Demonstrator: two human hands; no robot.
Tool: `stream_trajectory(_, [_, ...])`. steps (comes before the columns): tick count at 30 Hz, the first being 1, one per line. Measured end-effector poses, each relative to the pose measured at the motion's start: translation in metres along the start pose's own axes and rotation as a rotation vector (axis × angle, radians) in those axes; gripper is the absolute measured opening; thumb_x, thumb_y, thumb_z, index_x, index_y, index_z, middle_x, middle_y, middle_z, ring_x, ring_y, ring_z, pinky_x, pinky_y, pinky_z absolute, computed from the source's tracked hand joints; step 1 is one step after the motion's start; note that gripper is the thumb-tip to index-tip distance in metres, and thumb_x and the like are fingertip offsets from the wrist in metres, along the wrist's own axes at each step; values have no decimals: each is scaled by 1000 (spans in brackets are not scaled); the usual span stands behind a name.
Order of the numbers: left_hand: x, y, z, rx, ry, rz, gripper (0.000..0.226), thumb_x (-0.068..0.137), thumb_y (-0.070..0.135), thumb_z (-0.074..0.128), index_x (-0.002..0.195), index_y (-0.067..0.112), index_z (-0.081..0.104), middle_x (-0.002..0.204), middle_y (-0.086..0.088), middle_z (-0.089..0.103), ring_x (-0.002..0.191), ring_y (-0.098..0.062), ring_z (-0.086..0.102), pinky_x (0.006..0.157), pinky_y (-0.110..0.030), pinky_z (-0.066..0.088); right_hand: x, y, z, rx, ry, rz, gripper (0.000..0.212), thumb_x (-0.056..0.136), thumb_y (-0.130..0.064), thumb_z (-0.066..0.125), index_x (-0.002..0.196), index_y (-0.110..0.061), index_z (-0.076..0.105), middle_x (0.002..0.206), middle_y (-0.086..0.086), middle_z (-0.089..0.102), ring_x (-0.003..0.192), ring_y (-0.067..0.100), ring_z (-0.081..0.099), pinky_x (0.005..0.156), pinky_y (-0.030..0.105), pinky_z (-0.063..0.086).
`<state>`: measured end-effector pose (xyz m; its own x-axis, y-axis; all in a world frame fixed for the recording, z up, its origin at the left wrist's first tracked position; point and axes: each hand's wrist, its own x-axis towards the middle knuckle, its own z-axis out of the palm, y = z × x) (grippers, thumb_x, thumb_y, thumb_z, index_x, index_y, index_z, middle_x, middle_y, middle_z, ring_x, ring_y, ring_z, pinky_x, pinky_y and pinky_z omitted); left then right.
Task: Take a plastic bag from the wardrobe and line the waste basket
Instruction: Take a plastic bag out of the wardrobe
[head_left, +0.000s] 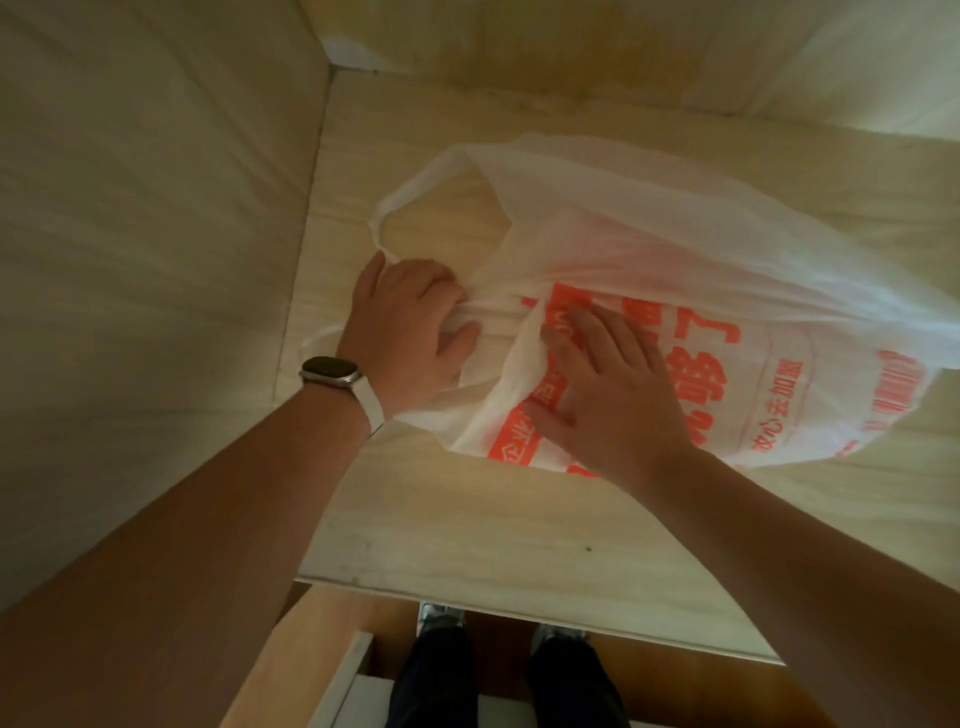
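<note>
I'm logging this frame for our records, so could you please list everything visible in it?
plastic bag: one, translucent white with orange-red print, lying on the wardrobe shelf, handles toward the left
wardrobe shelf: one, pale wood, with side walls
floor: brown wood, below the shelf edge
watch: one, white strap, on the left wrist
shoes: two, grey, on the floor
trouser legs: two, dark
left hand: gripping the bag's bunched handle
right hand: flat on the printed bag

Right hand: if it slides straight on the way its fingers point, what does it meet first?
Likely the left hand, which grips the bunched neck of the plastic bag. The right hand lies flat on the bag, fingers pointing up-left; depth is unclear.
</note>
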<state>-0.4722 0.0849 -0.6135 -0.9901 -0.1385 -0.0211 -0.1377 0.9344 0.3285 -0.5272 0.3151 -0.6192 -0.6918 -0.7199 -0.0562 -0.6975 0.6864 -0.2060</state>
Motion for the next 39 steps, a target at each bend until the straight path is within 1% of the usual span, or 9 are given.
stream_trajectory(9, [-61, 12, 1, 42, -116, -16, 82, 70, 74, 55, 130, 19, 52, 105, -1, 65, 102, -27, 60, 110, -47, 24, 16, 3, 7, 22, 126, 57, 63, 82, -47, 60, 133, -11, 55, 139, 11, 54, 128, 33, 46, 112, 48, 28])
stream_trajectory(14, [-58, 3, 14, 17, 140, 82, 35, 79, 47, 66, 84, 13, 68, 76, -6, 61, 73, -30, 58, 77, -40, 39, 16, 6, 8, 32, 117, 28, 58, 79, -43, 61, 127, -11, 58, 135, 10, 56, 126, 34, 48, 109, 48, 32])
stream_trajectory(16, [-48, 4, 16, -71, 204, 120, 34, 79, 40, 70, 73, 8, 66, 86, -13, 62, 83, -30, 56, 75, -39, 42, 17, 7, 9, 52, 117, 23, 56, 83, -44, 56, 127, -9, 58, 134, 11, 56, 126, 34, 48, 110, 49, 33])
stream_trajectory(20, [-23, 21, 9, -228, 259, 157, 35, 80, 29, 75, 66, 4, 54, 131, -28, 52, 125, -36, 44, 103, -38, 36, 16, 9, 8, 106, 71, -3, 65, 94, -62, 40, 125, -7, 59, 132, 12, 57, 124, 35, 48, 108, 50, 36])
stream_trajectory(22, [-14, 29, 9, -307, 238, 95, 35, 81, 31, 71, 68, 5, 51, 140, -27, 45, 131, -35, 42, 104, -38, 39, 15, 12, 8, 118, 69, -42, 55, 94, -53, 48, 122, -7, 60, 130, 13, 58, 123, 37, 50, 106, 51, 37])
stream_trajectory(26, [-7, 36, 23, -397, 171, -127, 38, 81, 40, 71, 80, 9, 50, 148, -17, 41, 125, -28, 52, 82, -29, 44, 13, 15, 8, 151, 71, -74, 42, 83, -30, 69, 119, -9, 63, 128, 13, 59, 121, 38, 52, 104, 50, 38])
stream_trajectory(32, [3, 49, 25, -505, 238, -301, 45, 78, 36, 77, 107, 12, 53, 123, 2, 59, 106, -13, 59, 83, -29, 50, 14, 18, 2, 313, 54, -71, 39, 91, -35, 51, 118, -10, 64, 123, 9, 62, 117, 33, 56, 100, 51, 41])
stream_trajectory(35, [6, 58, 20, -636, 191, -345, 55, 82, 26, 76, 130, 17, 50, 109, 15, 59, 92, 3, 58, 79, -12, 48, 16, 18, -4, 351, 16, -64, 41, 91, -37, 48, 119, -13, 64, 122, 6, 64, 115, 31, 57, 99, 50, 42])
stream_trajectory(39, [5, 59, 15, -605, 147, -327, 30, 86, 24, 68, 116, 20, 67, 107, 7, 70, 96, -6, 65, 82, -22, 52, 15, 17, -19, 542, -10, 47, 43, 90, -46, 47, 119, -20, 64, 112, -5, 65, 105, 13, 54, 91, 25, 41])
